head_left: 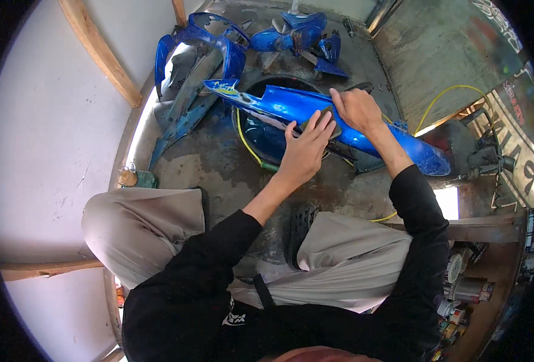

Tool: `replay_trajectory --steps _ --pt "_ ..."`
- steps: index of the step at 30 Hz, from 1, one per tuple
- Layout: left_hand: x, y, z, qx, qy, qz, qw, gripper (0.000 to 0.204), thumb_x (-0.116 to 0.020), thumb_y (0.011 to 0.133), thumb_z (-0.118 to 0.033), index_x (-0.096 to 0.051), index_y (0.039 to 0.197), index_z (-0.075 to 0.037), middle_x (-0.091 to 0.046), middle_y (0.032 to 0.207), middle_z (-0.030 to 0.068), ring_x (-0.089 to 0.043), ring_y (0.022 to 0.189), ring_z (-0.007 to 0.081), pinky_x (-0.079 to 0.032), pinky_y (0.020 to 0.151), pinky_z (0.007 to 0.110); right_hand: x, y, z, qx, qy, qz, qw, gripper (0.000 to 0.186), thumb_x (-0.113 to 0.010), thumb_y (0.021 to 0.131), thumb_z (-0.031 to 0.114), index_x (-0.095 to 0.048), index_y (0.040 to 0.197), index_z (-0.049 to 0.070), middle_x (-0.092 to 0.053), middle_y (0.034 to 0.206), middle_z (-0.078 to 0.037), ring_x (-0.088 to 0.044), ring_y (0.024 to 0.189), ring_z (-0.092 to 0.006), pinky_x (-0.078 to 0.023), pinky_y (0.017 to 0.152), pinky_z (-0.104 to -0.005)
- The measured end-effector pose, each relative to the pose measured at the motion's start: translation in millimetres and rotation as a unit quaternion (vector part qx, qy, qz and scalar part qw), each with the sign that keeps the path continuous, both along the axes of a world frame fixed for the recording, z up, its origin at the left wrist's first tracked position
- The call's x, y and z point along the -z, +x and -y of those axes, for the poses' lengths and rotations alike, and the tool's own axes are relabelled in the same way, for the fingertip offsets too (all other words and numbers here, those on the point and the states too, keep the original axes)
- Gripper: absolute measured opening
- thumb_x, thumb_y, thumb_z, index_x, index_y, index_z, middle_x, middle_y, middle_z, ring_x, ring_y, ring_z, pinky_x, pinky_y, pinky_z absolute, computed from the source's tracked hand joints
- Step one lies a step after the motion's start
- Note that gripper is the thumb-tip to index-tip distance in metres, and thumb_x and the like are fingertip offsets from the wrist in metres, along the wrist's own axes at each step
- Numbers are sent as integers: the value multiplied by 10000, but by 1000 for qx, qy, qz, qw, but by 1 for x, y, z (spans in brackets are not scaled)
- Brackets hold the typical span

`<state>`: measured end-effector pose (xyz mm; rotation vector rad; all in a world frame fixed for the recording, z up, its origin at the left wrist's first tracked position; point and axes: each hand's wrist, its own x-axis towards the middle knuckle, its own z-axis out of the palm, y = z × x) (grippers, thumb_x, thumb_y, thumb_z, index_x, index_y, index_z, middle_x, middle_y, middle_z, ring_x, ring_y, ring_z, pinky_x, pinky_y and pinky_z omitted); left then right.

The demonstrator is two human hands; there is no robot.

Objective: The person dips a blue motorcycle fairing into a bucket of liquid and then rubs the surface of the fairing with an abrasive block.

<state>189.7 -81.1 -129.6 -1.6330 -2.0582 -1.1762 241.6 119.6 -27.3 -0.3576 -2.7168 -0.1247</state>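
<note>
A long glossy blue motorcycle body panel [279, 104] lies across a round dark basin [267, 142] on the concrete floor. My left hand [305, 148] presses a small dark pad [321, 120], likely sandpaper, flat against the panel's middle. My right hand [356, 108] rests on top of the panel just to the right, steadying it. My knees in beige trousers frame the lower view as I crouch over it.
More blue body panels [197, 66] lie piled at the back left, others [300, 36] at the back. A yellow hose [439, 96] curls at the right. A small bottle [128, 177] stands by the left wall. Paint cans [466, 289] crowd the lower right.
</note>
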Motion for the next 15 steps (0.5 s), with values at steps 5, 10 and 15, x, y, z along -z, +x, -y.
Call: replay_trajectory --steps 5,10,15 --pt "6 -46 9 -111 21 36 993 484 -437 1100 -184 -510 1576 -138 -446 1679 84 -373 1570 238 -184 1187 566 -11 2 0 -12 -12 19 1000 616 -496 1090 421 -726 688 16 -688 725 -273 -700 742 -485 -571 747 -572" --pt "23 -87 24 -204 20 55 977 502 -486 1063 -168 -508 1560 -97 -460 1656 104 -387 1549 271 -231 1153 579 -13 -2 5 -18 -10 27 999 611 -489 1092 422 -741 703 23 -690 724 -273 -702 754 -483 -571 760 -568" --pt "3 -22 7 -61 4 60 996 485 -486 1083 -169 -516 1562 -96 -456 1667 110 -376 1566 267 -211 1178 523 0 -4 -1 13 41 -4 999 607 -505 1084 427 -752 693 32 -694 711 -265 -714 706 -456 -582 705 -551"
